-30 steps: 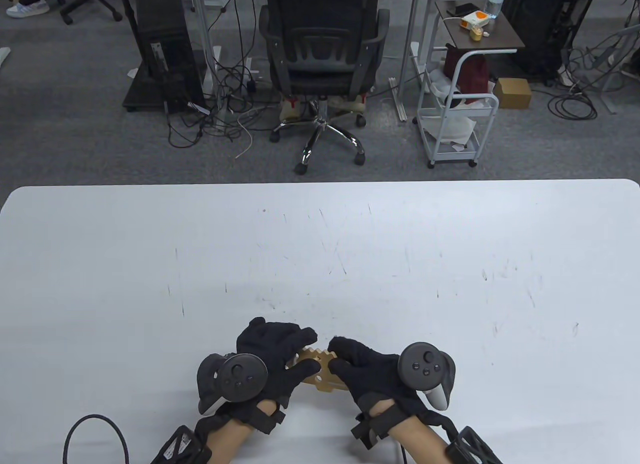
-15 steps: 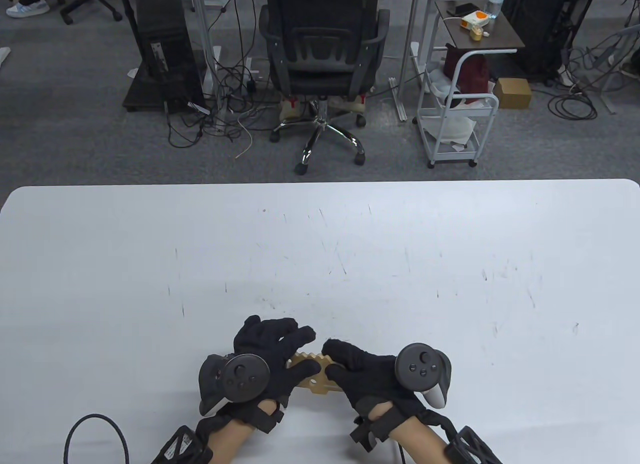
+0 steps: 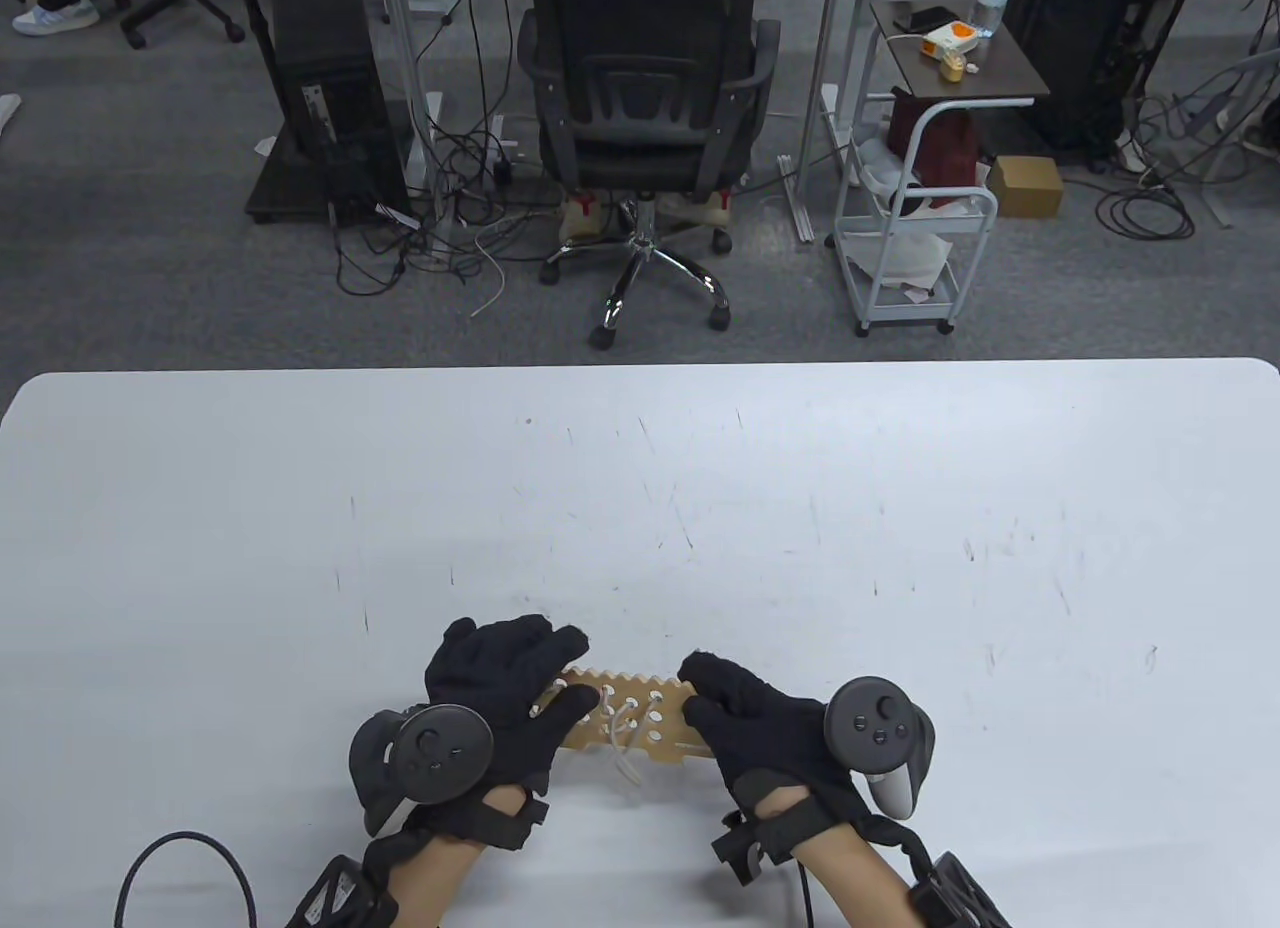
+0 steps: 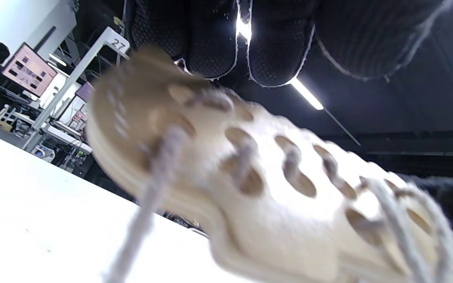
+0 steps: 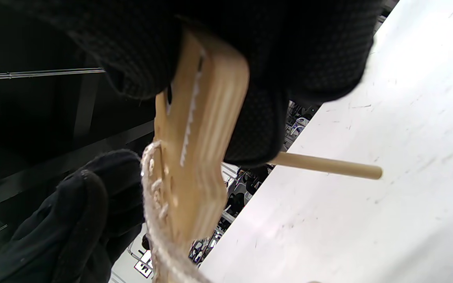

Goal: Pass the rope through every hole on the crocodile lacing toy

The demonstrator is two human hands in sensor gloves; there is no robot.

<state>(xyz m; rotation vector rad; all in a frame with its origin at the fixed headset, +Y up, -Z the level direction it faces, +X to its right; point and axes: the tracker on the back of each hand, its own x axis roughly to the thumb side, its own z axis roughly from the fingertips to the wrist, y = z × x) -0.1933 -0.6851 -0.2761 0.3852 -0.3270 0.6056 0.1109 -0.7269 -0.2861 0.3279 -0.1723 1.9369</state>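
2 gloved hands hold a wooden crocodile lacing toy just above the near edge of a white table.

The white table [image 3: 640,488] fills the lower part of the table view, with a black office chair [image 3: 650,108] on the floor beyond it. The left hand [image 3: 500,688] grips the left end of the crocodile lacing toy [image 3: 640,718], fingers over the top and thumb across its face. The right hand [image 3: 750,728] clamps the right end, fingers curled round the edge. White rope [image 3: 625,743] runs through several holes and hangs in a loop below the toy. In the right wrist view a wooden lacing needle [image 5: 328,166] sticks out from behind the right hand's fingers.
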